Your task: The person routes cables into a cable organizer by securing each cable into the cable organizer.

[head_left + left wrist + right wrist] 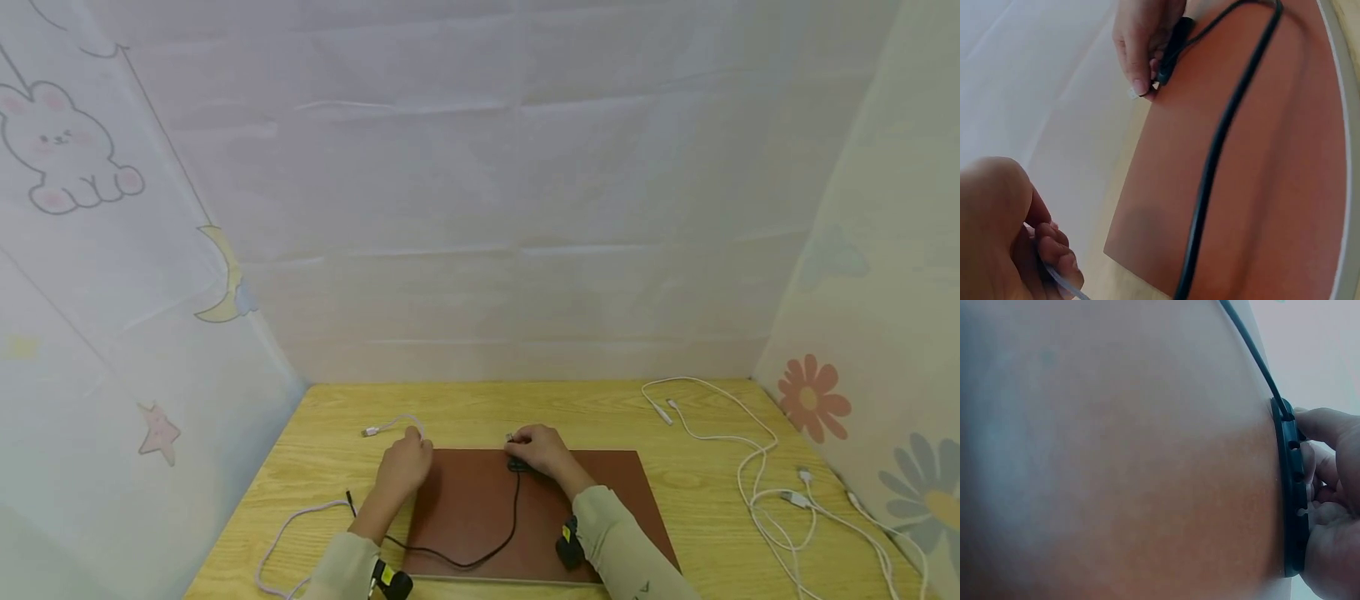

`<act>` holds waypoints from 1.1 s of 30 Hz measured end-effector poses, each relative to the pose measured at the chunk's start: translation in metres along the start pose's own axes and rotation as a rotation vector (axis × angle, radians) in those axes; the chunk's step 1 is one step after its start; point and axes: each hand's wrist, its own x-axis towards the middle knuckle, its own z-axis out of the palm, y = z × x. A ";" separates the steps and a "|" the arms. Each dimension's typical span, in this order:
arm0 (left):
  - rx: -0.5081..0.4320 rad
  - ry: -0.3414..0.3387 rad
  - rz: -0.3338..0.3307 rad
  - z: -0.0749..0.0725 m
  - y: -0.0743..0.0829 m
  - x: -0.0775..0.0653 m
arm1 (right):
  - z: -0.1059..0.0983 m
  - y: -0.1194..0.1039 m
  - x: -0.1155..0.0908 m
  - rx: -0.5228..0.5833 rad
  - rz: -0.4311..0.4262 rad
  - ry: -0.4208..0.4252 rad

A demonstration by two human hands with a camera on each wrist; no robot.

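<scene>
My left hand (pixel 405 463) grips a pale lilac charging cable (pixel 1063 282) near the brown board's far left corner; its USB plug (pixel 371 431) lies just beyond. At the board's far edge, my right hand (pixel 542 448) holds a black cable holder (pixel 1291 494), a strip with a row of round holes. A black cable (pixel 515 508) runs from one hole and loops across the brown board (pixel 465 500) under the left forearm. A small metal plug (pixel 510 437) shows by the right fingertips. The right palm hides part of the strip.
Several white cables (pixel 763 450) lie tangled on the right of the wooden table (pixel 705 517). To the left, the lilac cable's loop (pixel 273 542) and the black cable's small tip (pixel 349 497) rest on the wood. Printed sheets (pixel 420 208) stand around the back and sides.
</scene>
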 end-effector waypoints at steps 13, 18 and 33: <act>-0.124 0.126 0.030 -0.010 0.003 0.000 | 0.001 -0.001 0.001 0.002 0.003 0.000; -0.145 0.237 0.085 -0.015 0.009 -0.002 | 0.000 -0.001 0.000 -0.004 0.005 -0.003; -0.329 0.306 0.147 -0.026 0.027 -0.013 | 0.001 -0.001 0.000 -0.006 -0.001 0.007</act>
